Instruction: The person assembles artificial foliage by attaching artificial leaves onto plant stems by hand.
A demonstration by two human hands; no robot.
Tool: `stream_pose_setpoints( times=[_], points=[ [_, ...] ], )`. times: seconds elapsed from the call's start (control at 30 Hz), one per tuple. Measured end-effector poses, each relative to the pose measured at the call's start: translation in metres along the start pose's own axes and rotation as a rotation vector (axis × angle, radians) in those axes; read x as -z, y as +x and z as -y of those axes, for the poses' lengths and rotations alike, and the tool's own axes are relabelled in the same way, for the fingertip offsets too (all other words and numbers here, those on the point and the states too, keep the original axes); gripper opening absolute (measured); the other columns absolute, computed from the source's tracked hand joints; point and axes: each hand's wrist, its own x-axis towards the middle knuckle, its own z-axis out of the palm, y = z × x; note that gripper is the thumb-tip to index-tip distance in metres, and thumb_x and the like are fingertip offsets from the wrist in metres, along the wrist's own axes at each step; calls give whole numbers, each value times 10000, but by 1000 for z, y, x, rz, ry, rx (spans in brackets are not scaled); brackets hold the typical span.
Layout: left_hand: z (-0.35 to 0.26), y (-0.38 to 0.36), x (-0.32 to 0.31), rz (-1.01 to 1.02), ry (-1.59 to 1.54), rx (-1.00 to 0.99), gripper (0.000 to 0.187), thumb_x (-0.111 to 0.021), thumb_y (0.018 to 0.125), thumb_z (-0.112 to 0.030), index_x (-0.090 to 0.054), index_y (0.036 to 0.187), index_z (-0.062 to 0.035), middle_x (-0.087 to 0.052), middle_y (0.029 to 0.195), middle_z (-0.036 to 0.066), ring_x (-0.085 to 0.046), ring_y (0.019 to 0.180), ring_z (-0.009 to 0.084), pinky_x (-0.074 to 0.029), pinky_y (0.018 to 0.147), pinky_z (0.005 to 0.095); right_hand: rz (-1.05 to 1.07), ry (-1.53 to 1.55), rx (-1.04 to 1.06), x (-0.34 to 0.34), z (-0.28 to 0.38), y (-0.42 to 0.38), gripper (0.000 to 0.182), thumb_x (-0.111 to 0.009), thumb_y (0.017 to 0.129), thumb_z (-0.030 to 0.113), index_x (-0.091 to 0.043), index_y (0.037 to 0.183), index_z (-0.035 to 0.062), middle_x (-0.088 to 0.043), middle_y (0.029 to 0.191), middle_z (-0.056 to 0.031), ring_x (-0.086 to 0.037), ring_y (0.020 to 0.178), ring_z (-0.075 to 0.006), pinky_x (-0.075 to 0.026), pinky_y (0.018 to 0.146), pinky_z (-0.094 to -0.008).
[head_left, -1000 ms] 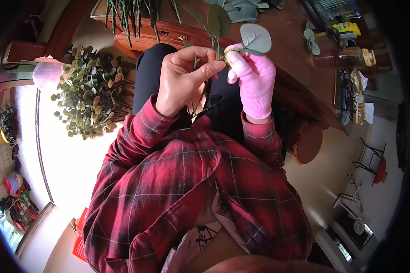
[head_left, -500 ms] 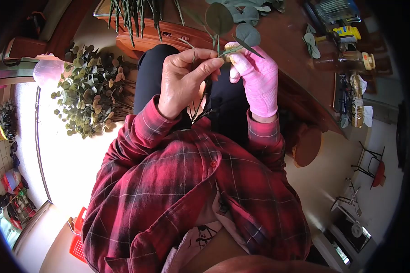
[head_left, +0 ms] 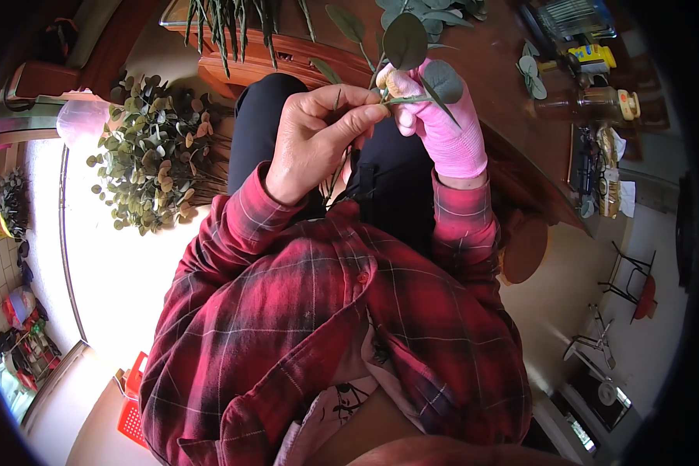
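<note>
A eucalyptus stem (head_left: pixel 406 43) with round grey-green leaves is held between my two hands above my lap. My bare left hand (head_left: pixel 314 132) pinches it between thumb and forefinger. My right hand (head_left: pixel 443 128), in a pink glove with yellowed fingertips, is closed on the same stem just to the right. A few leaves hang over the glove and hide part of its fingers. Thin stems pass down below the left hand between my legs. Several loose grey-green leaves (head_left: pixel 435 15) lie on the wooden table beyond my hands.
A large bunch of leafy eucalyptus stems (head_left: pixel 151 155) lies to the left. Bare green stems (head_left: pixel 241 27) overhang the table's (head_left: pixel 485 70) front edge. A brown bottle (head_left: pixel 590 105), a yellow container (head_left: pixel 592 57) and a leaf sprig (head_left: pixel 530 70) are at the right. A red basket (head_left: pixel 132 412) stands on the floor.
My right hand has shifted slightly right and down, with the leaves swinging right and more of them showing. My left hand keeps its pinch and has barely moved.
</note>
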Motion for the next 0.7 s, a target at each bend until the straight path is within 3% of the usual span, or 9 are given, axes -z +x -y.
stream_pose_setpoints(
  times=[0.27,0.47,0.57,0.7],
  points=[
    [6,-2,-2,-13,-15,4,120,-633,866,-80,-647,916,28,-599,688,-4,-496,570,33,-393,511,177,-58,-133,68,-4,-8,-7,148,-654,848,130,-608,867,-9,-598,646,-6,-557,565,-58,-431,499,-210],
    [6,-3,-3,-36,10,19,117,-617,875,-72,-633,897,42,-574,667,10,-495,574,52,-397,532,189,-153,8,-1,2,-25,-7,119,-647,832,93,-611,880,-10,-643,825,-30,-598,751,-64,-476,663,-212],
    [10,-3,-3,-40,5,0,113,-630,865,-75,-642,891,34,-583,666,6,-494,563,45,-394,517,184,-105,70,-58,0,-19,-10,95,-639,828,84,-622,870,0,-640,866,-26,-589,785,-64,-468,710,-207],
    [11,-4,-3,-49,5,-3,108,-642,857,-79,-651,884,26,-591,665,-1,-494,554,36,-392,503,178,16,129,-32,0,-15,-8,104,-647,829,99,-625,878,10,-631,847,-7,-572,760,-50,-457,679,-199]
  ],
)
